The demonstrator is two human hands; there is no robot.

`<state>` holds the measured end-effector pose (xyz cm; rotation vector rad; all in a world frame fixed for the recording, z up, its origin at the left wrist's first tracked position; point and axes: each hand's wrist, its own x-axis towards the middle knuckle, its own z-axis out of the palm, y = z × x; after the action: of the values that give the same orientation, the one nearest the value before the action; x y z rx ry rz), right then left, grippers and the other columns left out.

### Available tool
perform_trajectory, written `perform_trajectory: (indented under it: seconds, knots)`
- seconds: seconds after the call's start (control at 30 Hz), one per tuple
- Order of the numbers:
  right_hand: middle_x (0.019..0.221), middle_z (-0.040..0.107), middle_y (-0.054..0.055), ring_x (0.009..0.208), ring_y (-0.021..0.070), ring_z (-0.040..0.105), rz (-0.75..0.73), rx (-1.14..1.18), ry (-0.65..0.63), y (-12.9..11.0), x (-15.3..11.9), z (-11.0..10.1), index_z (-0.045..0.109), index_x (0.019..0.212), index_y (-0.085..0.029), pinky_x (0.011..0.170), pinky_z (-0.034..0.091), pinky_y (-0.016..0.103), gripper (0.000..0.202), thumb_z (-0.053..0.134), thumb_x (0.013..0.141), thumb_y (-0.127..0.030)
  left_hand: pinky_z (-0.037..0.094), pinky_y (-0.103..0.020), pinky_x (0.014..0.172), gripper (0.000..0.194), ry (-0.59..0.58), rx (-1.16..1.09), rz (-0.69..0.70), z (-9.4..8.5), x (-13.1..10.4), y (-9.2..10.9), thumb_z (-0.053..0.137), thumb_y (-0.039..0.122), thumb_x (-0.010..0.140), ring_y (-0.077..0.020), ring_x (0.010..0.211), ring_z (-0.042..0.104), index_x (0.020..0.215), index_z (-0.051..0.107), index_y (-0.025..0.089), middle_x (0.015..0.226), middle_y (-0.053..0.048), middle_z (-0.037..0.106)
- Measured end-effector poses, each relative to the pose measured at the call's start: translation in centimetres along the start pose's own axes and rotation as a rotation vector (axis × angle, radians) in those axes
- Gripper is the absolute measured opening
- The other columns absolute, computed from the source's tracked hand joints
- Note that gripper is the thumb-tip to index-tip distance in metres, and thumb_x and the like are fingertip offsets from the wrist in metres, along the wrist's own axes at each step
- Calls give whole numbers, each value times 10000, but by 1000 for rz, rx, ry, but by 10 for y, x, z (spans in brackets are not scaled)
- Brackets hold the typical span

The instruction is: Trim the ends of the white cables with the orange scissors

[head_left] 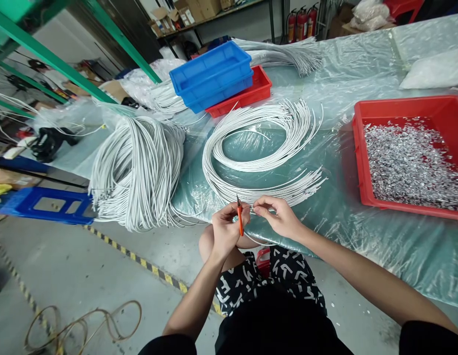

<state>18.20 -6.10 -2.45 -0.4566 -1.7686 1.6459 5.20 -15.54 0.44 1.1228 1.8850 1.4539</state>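
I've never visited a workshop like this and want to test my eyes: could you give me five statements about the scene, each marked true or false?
1. The left hand holds an orange-handled tool. True.
2. The big cable heap is right of the looped cables. False: the big cable heap is left of the looped cables.
3. The right-hand red tray holds small shiny pieces. True.
4. The far red tray sits atop the blue trays. False: the blue trays sit atop the far red tray.
5. Fire extinguishers stand in the background. True.

Red tray cropped, held piece indistinct
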Motion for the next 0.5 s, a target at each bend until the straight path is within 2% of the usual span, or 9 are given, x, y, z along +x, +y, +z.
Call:
perform_trajectory:
  seconds: [0.3, 0.5]
  knots:
    - [802, 654, 28, 784, 163, 619, 12, 41, -100, -5, 2, -4, 639, 816, -173, 710, 464, 270, 181, 541, 946, -252, 467, -210, 586, 172, -31, -26, 38, -2, 0, -7, 687, 252, 772, -99, 595, 547, 651, 617, 152, 640, 11, 616]
    - [807, 666, 29, 782, 160, 616, -10, 41, -147, -9, 3, -6, 664, 824, -161, 722, 466, 273, 121, 599, 909, -217, 483, -207, 600, 89, -89, 4, 136, -14, 3, -11, 716, 197, 763, -105, 606, 570, 718, 659, 146, 663, -2, 647]
